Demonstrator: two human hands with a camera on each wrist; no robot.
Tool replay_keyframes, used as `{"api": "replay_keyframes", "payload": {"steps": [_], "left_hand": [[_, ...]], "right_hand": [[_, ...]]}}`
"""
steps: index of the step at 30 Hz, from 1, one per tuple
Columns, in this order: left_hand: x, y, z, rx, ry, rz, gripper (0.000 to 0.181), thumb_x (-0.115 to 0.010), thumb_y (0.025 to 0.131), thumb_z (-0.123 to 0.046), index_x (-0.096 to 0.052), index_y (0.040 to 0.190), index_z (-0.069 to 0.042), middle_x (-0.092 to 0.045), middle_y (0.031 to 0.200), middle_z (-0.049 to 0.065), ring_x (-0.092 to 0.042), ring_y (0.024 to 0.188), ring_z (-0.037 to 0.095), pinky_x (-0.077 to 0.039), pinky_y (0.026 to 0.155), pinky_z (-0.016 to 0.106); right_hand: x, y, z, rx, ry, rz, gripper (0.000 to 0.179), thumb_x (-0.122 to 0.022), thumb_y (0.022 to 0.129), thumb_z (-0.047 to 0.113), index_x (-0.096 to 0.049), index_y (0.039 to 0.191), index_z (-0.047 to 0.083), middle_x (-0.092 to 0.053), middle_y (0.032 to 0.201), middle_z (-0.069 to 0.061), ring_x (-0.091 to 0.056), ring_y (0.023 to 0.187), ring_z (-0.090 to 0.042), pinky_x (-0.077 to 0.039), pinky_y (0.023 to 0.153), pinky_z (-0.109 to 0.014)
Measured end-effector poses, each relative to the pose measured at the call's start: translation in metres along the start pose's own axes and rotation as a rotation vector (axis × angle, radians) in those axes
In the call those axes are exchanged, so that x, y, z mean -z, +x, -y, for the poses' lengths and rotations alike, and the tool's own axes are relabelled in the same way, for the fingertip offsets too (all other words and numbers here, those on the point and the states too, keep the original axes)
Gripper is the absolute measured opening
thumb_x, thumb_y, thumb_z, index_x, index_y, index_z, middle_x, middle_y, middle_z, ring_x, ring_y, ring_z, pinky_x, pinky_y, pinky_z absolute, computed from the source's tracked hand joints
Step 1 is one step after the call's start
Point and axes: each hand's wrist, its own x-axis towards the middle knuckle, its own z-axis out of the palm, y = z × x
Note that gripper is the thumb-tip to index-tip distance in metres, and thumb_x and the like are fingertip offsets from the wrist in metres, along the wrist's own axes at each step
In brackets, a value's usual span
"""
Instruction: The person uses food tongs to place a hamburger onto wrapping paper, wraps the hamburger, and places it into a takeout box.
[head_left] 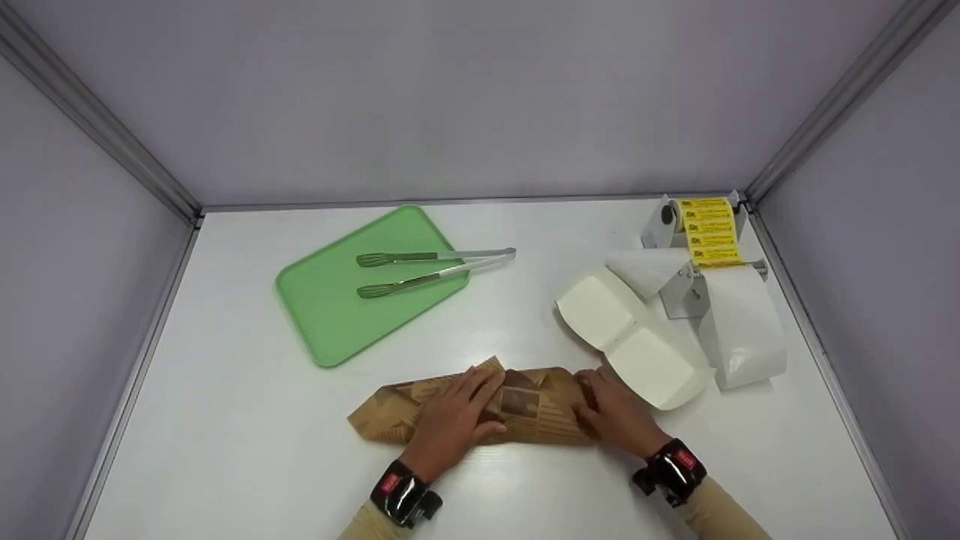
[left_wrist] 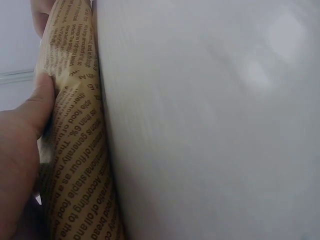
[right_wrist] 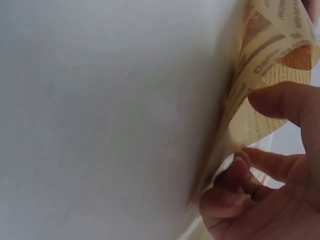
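A long bundle of brown newsprint-patterned wrapping paper lies across the near middle of the table; what is inside is hidden. Over its top rests my left hand, fingers stretched along the paper. In the left wrist view the left thumb presses against the side of the rounded paper roll. At the bundle's right end, my right hand pinches the paper. The right wrist view shows that end of the paper as an open flap, with the right thumb on it and the other fingers curled at its lower edge.
Beside the right hand lies an unfolded white clamshell box. Behind it stands a label dispenser with yellow stickers and hanging white backing strip. Metal tongs lie on a green tray at back left.
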Motion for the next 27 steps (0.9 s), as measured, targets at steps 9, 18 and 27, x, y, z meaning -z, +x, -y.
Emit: {"api": "replay_keyframes", "payload": {"steps": [9, 18, 27], "left_hand": [[-0.003, -0.002, 0.0, -0.009, 0.012, -0.018, 0.078, -0.053, 0.093, -0.063, -0.038, 0.157, -0.023, -0.049, 0.155, 0.005, -0.047, 0.143, 0.03, -0.04, 0.117, 0.049], [-0.001, -0.002, 0.0, 0.005, 0.047, -0.009, 0.077, -0.051, 0.093, -0.064, -0.038, 0.157, -0.024, -0.05, 0.153, 0.004, -0.047, 0.143, 0.028, -0.041, 0.117, 0.046], [0.002, 0.001, -0.001, 0.005, 0.096, 0.032, 0.077, -0.046, 0.094, -0.066, -0.036, 0.158, -0.025, -0.047, 0.156, 0.003, -0.046, 0.144, 0.026, -0.039, 0.118, 0.046]], "right_hand": [[-0.002, 0.002, -0.006, -0.001, -0.026, -0.064, 0.018, -0.075, 0.09, 0.016, -0.058, 0.087, 0.011, -0.053, 0.094, -0.003, -0.055, 0.089, -0.019, -0.046, 0.072, -0.031], [0.011, -0.005, -0.007, -0.041, 0.024, 0.076, 0.037, -0.07, 0.094, 0.021, -0.047, 0.067, 0.017, -0.042, 0.07, 0.008, -0.039, 0.064, -0.006, -0.033, 0.057, -0.02], [0.014, -0.013, -0.01, -0.046, 0.076, 0.07, 0.031, -0.065, 0.099, 0.021, -0.052, 0.071, 0.018, -0.048, 0.069, 0.008, -0.043, 0.064, -0.004, -0.038, 0.057, -0.02]]}}
